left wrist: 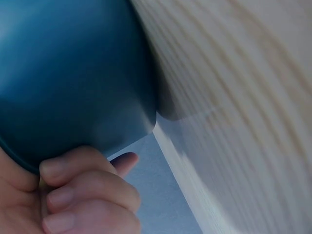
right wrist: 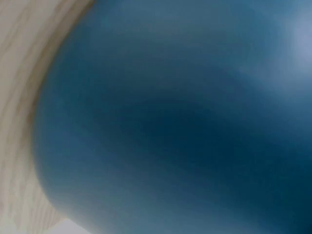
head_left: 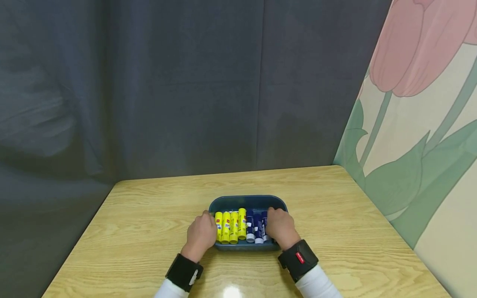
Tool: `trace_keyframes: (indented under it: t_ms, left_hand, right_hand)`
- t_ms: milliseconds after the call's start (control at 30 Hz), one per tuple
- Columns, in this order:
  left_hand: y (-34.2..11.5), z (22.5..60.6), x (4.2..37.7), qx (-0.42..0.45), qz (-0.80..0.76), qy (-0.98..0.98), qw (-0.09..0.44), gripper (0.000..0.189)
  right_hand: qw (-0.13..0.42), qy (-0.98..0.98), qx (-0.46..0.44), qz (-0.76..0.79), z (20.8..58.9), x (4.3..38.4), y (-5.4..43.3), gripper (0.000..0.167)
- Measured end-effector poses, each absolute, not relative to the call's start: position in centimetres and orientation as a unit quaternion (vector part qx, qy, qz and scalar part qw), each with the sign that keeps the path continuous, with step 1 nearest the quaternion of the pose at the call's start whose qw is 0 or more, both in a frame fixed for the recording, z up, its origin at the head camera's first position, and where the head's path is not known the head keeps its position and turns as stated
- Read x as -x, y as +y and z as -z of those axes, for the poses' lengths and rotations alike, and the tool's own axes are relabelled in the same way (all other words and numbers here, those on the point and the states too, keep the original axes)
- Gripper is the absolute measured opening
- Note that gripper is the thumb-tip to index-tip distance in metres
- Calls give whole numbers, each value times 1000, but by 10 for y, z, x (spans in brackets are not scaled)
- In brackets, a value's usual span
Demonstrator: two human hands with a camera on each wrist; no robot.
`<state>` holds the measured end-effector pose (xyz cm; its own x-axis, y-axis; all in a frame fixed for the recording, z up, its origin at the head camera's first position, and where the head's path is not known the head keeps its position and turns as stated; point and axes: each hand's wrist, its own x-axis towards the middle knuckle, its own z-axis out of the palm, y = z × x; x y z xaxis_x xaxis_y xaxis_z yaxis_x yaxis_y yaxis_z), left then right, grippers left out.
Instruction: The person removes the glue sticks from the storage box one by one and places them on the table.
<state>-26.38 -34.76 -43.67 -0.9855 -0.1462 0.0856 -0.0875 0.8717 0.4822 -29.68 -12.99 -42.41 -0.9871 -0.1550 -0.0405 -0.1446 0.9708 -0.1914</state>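
In the head view we see even, moderate light, with a small white glare on the table [head_left: 149, 248] at the bottom edge; the dark curtain [head_left: 193, 103] looks dim beside the paler wall [head_left: 451, 236]. In the left wrist view we find the tub [left wrist: 83, 83] softly focused, with pale sheen at upper left. The right wrist view gives us heavy blur and a hazy highlight at upper right.

lettering [head_left: 234, 224] on yellow sticks [head_left: 225, 227] illegible, sleeves [head_left: 318, 284] cropped
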Motion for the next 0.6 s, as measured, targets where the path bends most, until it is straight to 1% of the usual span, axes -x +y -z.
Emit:
trace_keyframes:
  t_ms: [333,600]
  left_hand:
    - [-346,439,266,-65,243,-966,63,33]
    - [-347,438,265,-67,232,-968,69,34]
  right_hand:
    - [53,989,58,123,424,299,-128,44]
    - [47,988,58,137,425,301,-128,45]
